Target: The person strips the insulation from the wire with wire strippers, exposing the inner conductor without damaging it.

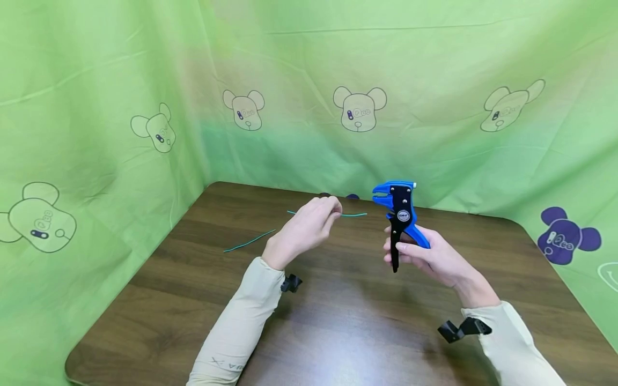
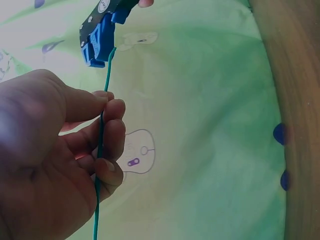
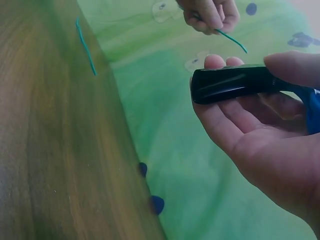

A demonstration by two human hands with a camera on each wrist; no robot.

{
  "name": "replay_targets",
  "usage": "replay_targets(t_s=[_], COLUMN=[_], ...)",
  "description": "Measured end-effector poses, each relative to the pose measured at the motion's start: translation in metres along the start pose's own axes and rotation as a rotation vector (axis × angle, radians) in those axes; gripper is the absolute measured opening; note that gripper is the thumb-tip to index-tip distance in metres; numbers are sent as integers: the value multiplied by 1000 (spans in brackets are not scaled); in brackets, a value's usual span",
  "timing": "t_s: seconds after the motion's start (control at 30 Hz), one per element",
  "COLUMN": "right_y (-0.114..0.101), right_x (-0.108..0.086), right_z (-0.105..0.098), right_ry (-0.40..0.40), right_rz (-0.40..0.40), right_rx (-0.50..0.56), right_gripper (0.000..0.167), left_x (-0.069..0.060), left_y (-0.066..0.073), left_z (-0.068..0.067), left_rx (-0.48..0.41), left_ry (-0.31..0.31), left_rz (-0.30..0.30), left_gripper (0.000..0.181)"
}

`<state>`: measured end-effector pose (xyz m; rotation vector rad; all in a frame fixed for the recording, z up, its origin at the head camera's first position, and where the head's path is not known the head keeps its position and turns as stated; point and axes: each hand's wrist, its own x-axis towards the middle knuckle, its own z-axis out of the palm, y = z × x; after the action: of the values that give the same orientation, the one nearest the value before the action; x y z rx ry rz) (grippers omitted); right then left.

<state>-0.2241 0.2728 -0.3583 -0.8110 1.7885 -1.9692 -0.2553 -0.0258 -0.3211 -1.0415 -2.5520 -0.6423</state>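
Between thumb and fingers my left hand [image 1: 311, 222] pinches a thin green wire [image 1: 354, 215]. One end of the wire sticks out to the right toward the tool; in the left wrist view the wire [image 2: 98, 145] runs down across the fingers. My right hand [image 1: 434, 257] holds a blue and black wire stripper [image 1: 402, 212] upright by its handles, its blue jaws facing left. In the head view a gap separates the wire's tip from those jaws. In the right wrist view the black handle [image 3: 230, 85] lies across the fingers, with the thumb on it.
A second green wire [image 1: 248, 241] lies on the brown wooden table [image 1: 159, 316], left of my left hand. Green cloth [image 1: 299, 69] printed with bear heads hangs behind and beside the table. A black mount sits on each wrist.
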Motion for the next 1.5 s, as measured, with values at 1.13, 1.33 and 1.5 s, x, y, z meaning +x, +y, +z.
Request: replay_targets(t_s=[1.13,1.33,1.5], right_y=[2,2,3], right_x=[11,23,28], right_z=[20,19,22], right_ry=[-189,-246,-263], right_rz=[-49,-104,-98], right_rx=[20,59,66], right_gripper=[35,35,34], left_x=[-8,-8,-9], left_y=[5,4,2], left_z=[-23,-26,-27], left_rx=[-81,-78,-85], left_ry=[172,210,227], left_rz=[71,71,68], left_gripper=[10,11,11])
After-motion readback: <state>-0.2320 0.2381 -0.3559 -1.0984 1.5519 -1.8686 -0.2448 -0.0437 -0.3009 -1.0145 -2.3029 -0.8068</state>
